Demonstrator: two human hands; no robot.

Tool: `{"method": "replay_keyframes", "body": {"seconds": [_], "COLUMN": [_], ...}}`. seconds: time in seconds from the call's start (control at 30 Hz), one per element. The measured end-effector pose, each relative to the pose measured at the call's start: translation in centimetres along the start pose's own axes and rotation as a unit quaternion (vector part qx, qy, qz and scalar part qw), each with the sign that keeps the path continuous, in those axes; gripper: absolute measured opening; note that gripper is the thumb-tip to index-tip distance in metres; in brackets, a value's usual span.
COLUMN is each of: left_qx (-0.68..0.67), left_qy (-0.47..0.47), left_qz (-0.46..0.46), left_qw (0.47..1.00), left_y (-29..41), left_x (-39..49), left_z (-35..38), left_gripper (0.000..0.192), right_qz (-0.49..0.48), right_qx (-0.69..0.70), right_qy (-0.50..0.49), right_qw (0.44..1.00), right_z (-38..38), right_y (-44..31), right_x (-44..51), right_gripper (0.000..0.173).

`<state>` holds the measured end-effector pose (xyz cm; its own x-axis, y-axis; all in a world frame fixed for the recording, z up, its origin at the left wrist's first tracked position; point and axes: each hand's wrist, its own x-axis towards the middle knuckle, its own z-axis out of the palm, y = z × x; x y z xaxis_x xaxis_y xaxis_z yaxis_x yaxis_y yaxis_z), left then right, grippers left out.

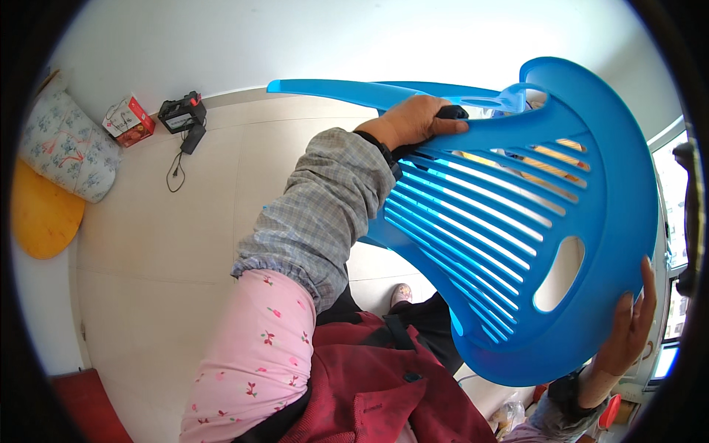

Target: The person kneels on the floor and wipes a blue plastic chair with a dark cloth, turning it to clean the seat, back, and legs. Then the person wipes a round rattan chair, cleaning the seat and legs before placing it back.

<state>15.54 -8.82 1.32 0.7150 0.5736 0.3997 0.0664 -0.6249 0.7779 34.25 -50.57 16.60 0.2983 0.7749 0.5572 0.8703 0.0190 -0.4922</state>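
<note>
A blue plastic chair (601, 183) with a slatted backrest is tilted in front of me, its broad curved top edge to the right. An oval handle hole sits near that edge, beyond the ends of the slats. My left hand (424, 119) grips the chair's side edge where the slats begin. Some small black thing (452, 112) shows by its thumb; what it is I cannot tell. Against the outer rim at the lower right rests my right hand (623, 326), thumb and fingers along the plastic. Part of the chair's far side is hidden behind the backrest.
By the wall stand a black battery (181, 113) with a charger (193, 138) and cord, and a red and white box (128, 120). A floral-covered bundle (75, 138) leans over a yellow board (47, 213). A red item (88, 407) lies lower left; plastic bags (507, 415) lie lower right.
</note>
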Motion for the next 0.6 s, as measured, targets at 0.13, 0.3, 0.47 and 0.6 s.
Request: {"method": "replay_keyframes", "body": {"seconds": [0.13,0.3,0.47,0.6], "left_qx": [-0.017,0.007,0.083,0.122], "left_qy": [0.015,0.000,-0.002,-0.044], "left_qz": [0.005,-0.032,-0.043,-0.120], "left_qw": [1.000,0.999,0.996,0.984], "left_y": [-0.2,-0.4,0.4,0.0], "left_x": [-0.1,0.5,0.4,-0.8], "left_z": [0.7,0.5,0.3,0.1], "left_gripper": [0.076,0.076,0.064,0.055], "right_qz": [-0.052,0.135,0.257,0.286], "right_qx": [-0.080,0.069,0.214,0.156], "right_qy": [-0.006,0.029,-0.034,-0.004], "right_qw": [0.995,0.988,0.942,0.945], "right_z": [-0.5,1.7,5.2,10.0], "right_y": [-1.5,0.0,3.0,4.4], "right_x": [0.9,-4.4,-11.1,-11.4], "right_gripper": [0.056,0.095,0.065,0.039]}}
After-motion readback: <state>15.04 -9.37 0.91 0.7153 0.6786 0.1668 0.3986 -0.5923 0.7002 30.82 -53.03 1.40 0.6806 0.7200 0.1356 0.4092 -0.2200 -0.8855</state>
